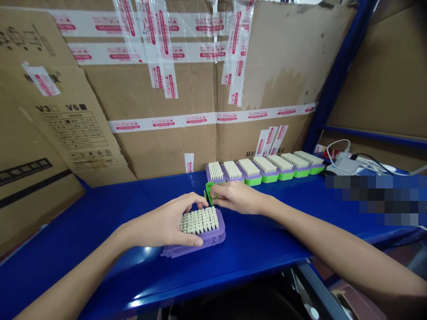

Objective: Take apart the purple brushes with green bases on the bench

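My left hand [167, 221] grips a purple scrubbing brush [217, 227] on the blue tabletop, fingers and thumb spread across its sides. Pale bristles point upward on this brush, and a purple flap or second layer shows beneath it. Just behind, my right hand [238, 198] pinches a bright green plastic piece [209, 191], held upright near the brush's far edge. Part of the green piece is covered by my fingers. Beyond my right hand stands a row of several brushes, bristles up, among them a purple and green brush [265, 171].
Taped cardboard [167, 98] walls the back of the blue table [133, 284], with a printed carton [80, 120] at the left. White and black cables and a white adapter [347, 163] lie at the right. A blue metal post [336, 75] rises behind them.
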Action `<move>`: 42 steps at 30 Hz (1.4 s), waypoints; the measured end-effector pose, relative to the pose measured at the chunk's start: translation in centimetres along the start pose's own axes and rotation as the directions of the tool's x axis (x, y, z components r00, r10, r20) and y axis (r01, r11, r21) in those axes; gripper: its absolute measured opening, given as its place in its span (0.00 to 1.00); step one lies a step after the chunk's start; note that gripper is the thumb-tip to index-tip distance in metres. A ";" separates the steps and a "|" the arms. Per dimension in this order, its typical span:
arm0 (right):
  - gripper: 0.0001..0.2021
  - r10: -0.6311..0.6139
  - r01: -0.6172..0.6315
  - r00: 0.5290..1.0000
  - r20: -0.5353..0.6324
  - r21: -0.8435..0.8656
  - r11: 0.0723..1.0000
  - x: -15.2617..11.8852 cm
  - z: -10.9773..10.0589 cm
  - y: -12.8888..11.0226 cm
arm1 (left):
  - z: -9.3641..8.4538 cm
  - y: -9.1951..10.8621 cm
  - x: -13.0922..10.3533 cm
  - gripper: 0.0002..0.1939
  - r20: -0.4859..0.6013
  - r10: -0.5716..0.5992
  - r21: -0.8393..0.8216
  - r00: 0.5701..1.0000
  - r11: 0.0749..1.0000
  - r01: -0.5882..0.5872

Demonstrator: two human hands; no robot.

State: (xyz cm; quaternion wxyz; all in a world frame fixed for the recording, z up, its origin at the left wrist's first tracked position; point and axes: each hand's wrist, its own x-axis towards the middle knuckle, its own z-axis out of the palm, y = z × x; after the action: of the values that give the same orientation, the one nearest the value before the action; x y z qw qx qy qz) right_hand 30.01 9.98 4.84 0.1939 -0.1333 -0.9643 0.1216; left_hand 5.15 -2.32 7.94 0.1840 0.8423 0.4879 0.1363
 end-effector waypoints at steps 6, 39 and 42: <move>0.02 0.030 -0.029 1.000 0.006 -0.027 0.999 0.0 0.0 0.0 | -0.6 -0.3 -0.3 0.44 0.086 -0.046 0.022 0.995 0.999 0.045; 0.10 0.023 -0.022 0.993 -0.112 0.007 1.000 -0.1 0.6 -0.8 | -5.7 -9.1 -0.5 0.36 -0.470 -0.197 0.523 0.861 0.724 0.451; 0.12 0.035 -0.034 0.995 -0.088 0.012 0.999 -0.2 0.6 -0.8 | -5.5 -10.6 -0.7 0.38 -0.394 -0.287 0.526 0.873 0.709 0.470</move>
State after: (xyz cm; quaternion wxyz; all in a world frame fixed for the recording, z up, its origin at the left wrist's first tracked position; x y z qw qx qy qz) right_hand 29.75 9.07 4.52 0.2348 -0.1544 -0.9517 0.1238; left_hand -5.61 2.85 8.15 -0.1434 0.7075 0.6902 0.0505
